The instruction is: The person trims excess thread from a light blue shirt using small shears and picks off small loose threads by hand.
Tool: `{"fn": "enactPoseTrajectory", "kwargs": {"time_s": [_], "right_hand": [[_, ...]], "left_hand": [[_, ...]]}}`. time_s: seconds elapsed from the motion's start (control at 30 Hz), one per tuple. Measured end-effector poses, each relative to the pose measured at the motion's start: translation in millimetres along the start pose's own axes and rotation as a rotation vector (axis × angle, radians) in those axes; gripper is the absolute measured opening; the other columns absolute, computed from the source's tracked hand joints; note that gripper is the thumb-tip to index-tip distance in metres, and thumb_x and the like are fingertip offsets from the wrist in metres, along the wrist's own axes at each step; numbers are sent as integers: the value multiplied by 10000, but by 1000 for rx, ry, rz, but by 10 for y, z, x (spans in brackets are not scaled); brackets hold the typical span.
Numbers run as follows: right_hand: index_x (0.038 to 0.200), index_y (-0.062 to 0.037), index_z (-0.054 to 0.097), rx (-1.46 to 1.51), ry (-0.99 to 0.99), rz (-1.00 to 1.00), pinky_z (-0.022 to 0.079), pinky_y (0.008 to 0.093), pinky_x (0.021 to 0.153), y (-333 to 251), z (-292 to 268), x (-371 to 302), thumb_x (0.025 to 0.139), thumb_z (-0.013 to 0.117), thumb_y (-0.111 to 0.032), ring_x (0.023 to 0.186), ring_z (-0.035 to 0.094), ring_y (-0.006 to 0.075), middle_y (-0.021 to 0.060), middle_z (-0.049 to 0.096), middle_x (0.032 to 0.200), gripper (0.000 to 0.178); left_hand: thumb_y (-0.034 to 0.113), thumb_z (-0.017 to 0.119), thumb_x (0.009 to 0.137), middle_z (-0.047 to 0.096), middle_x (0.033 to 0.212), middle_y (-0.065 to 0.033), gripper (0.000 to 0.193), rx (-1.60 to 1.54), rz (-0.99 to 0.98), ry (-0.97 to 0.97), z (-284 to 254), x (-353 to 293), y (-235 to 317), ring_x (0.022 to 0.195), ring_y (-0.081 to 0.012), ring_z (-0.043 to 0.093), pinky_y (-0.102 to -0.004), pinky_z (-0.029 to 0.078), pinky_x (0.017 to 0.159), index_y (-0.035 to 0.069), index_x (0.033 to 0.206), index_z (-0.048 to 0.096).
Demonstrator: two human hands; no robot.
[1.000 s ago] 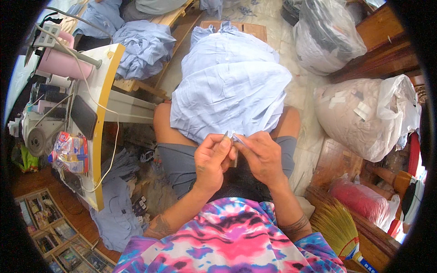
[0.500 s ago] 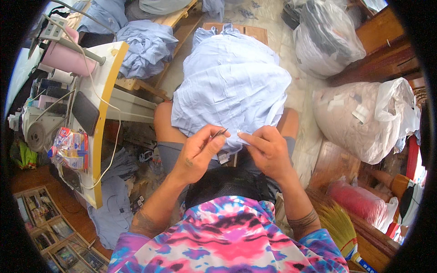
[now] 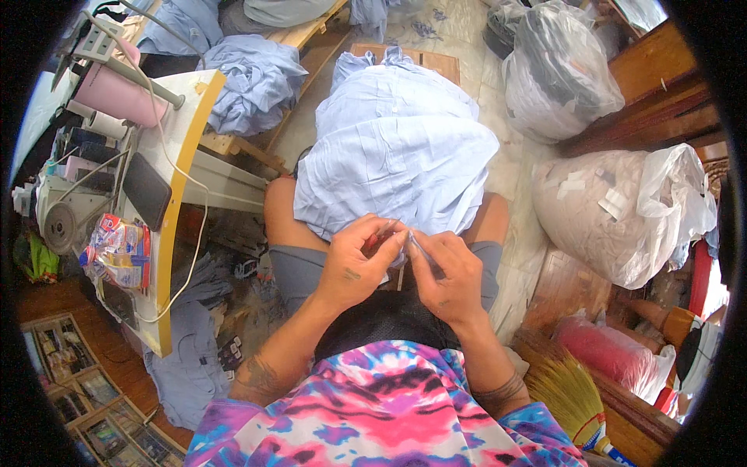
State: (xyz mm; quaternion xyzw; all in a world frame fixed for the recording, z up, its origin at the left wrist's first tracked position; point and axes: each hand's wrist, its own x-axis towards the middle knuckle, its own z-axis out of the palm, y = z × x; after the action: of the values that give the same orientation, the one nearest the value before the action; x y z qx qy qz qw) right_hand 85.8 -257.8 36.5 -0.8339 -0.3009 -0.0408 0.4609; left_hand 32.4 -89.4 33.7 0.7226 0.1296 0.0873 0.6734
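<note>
A light-blue garment (image 3: 397, 156) is draped over my lap and knees and spreads away in front of me. My left hand (image 3: 356, 261) is closed around small metal thread snips (image 3: 378, 241), mostly hidden by the fingers. Its fingertips meet those of my right hand (image 3: 447, 276) at the garment's near edge. A fold of that edge is pinched in the thumb and fingers of my right hand. The fingers hide what lies exactly between the two hands.
A sewing table (image 3: 187, 156) with a yellow edge stands at left, bearing a phone (image 3: 146, 189) and a pink thread cone (image 3: 117, 95). Crumpled blue garments (image 3: 253, 78) lie beyond it. Stuffed plastic bags (image 3: 599, 210) and a broom (image 3: 568, 393) are at right.
My hands have come together at the garment's near edge. The right hand has moved left and turned, lifting a fold; the snips have sunk further behind the left fingers.
</note>
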Motion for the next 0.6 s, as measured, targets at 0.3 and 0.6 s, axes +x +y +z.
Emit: {"fn": "enactPoseTrajectory", "kwargs": {"time_s": [0.3, 0.6], "right_hand": [[1155, -19, 746, 11, 10, 19, 526, 362, 713, 2, 37, -23, 889, 750, -55, 775, 695, 267, 116, 721, 898, 269], [1106, 14, 755, 148, -22, 220, 531, 292, 722, -112, 12, 6, 940, 736, -78, 776, 715, 189, 113, 753, 891, 191]], "left_hand": [[87, 758, 932, 581, 833, 26, 155, 196, 20, 5, -6, -34, 122, 662, -35, 468, -214, 372, 578, -5, 1054, 740], [84, 744, 926, 600, 817, 20, 136, 192, 106, 21, -17, 62, 1, 687, -39, 499, -220, 420, 603, 2, 1035, 743]]}}
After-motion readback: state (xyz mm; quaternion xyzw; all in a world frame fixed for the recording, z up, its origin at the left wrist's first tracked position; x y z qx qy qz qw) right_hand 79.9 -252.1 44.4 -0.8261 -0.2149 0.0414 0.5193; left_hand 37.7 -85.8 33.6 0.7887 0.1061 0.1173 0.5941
